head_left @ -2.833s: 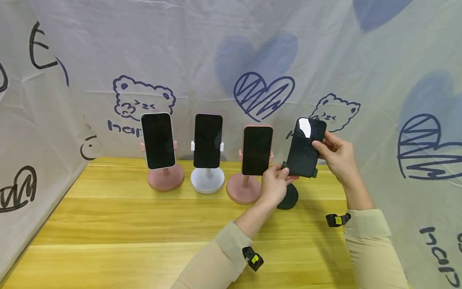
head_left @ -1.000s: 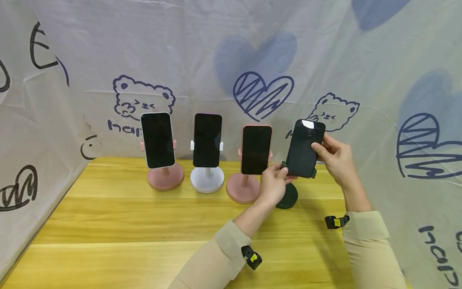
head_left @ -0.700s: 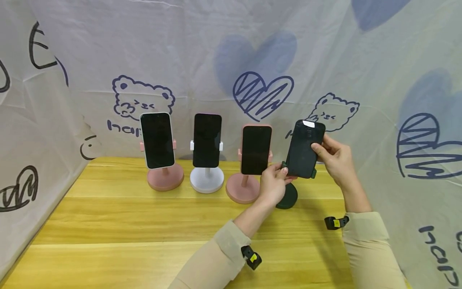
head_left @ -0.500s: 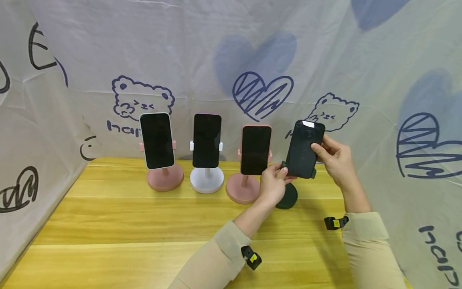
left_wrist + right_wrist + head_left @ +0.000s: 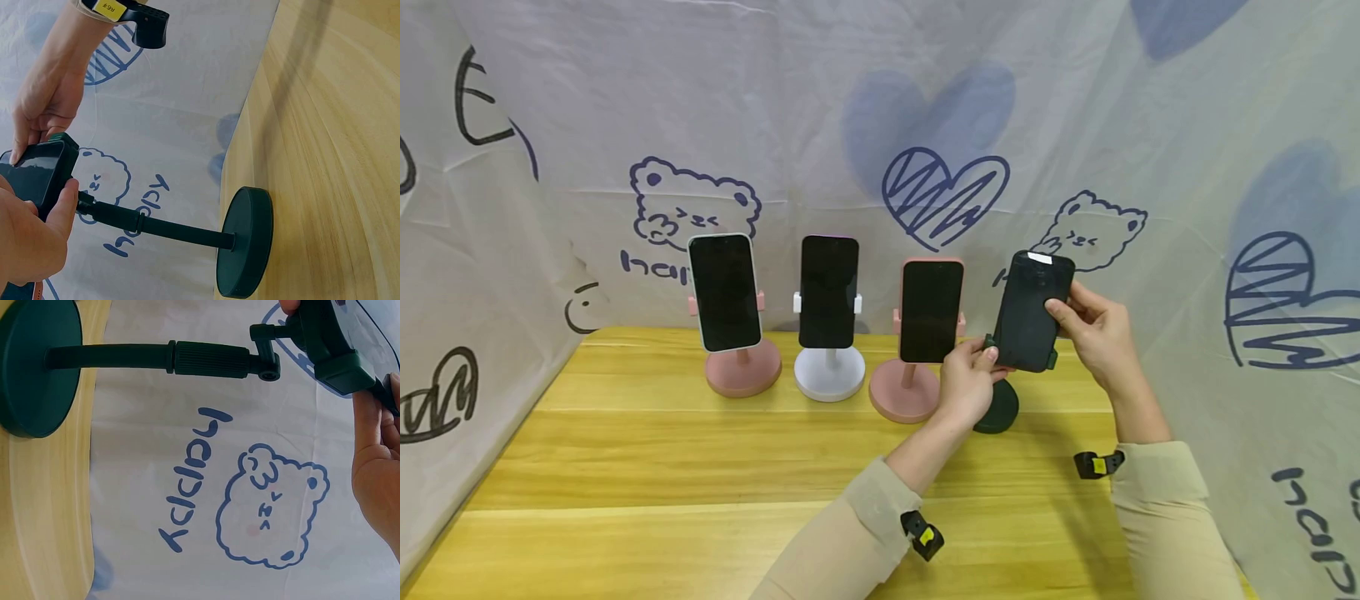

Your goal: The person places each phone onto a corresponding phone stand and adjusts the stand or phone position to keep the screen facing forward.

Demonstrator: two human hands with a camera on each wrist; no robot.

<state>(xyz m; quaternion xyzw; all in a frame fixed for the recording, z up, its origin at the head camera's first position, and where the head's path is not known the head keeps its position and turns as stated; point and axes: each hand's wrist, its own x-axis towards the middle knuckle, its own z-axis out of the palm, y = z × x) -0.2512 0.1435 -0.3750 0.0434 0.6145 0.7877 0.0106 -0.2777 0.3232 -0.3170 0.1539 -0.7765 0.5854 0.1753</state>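
In the head view, my right hand pinches the right edge of a black smartphone, thumb on its screen and fingers behind. The phone sits tilted in the clamp of a dark green phone stand. My left hand grips the clamp at the phone's lower left corner, its thumb in front. The left wrist view gives the stand's round base and its stem rising to the clamp. Side on in the right wrist view are the hinge and clamp arm, against the phone's back.
Left of the green stand, a pink stand, a white stand and another pink stand each hold an upright phone. The nearest one is close beside my left hand. A printed cloth hangs behind the wooden table.
The phone's top has dipped slightly, and the bright reflection on its screen has shrunk to a narrow strip. Both hands keep their holds, almost still.
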